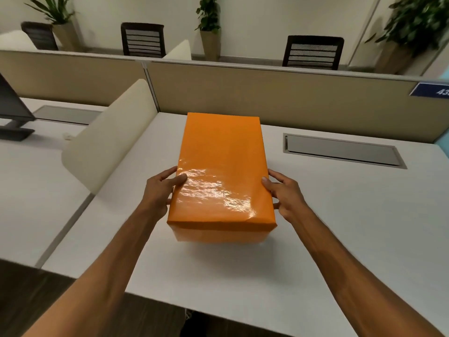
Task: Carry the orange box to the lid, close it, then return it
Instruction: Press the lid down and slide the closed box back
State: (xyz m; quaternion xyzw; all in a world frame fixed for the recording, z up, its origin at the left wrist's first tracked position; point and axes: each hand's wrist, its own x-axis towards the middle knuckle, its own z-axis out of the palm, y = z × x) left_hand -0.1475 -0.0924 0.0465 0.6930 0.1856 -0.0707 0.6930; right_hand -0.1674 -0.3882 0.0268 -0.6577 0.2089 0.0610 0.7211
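The orange box (221,171) sits on the white desk (340,227) with its glossy orange lid on top, closed over the paler base. My left hand (161,190) grips the box's left side near the front, thumb on the lid's top. On the opposite side my right hand (284,194) holds the box, thumb at the lid's edge and fingers down the side. Whether the box rests on the desk or is lifted slightly, I cannot tell.
A cream divider panel (107,139) slants at the left of the desk. A grey cable tray cover (342,150) lies at the right back. A tan partition wall (267,93) runs behind. A monitor (12,105) stands far left. Chairs and potted plants are beyond.
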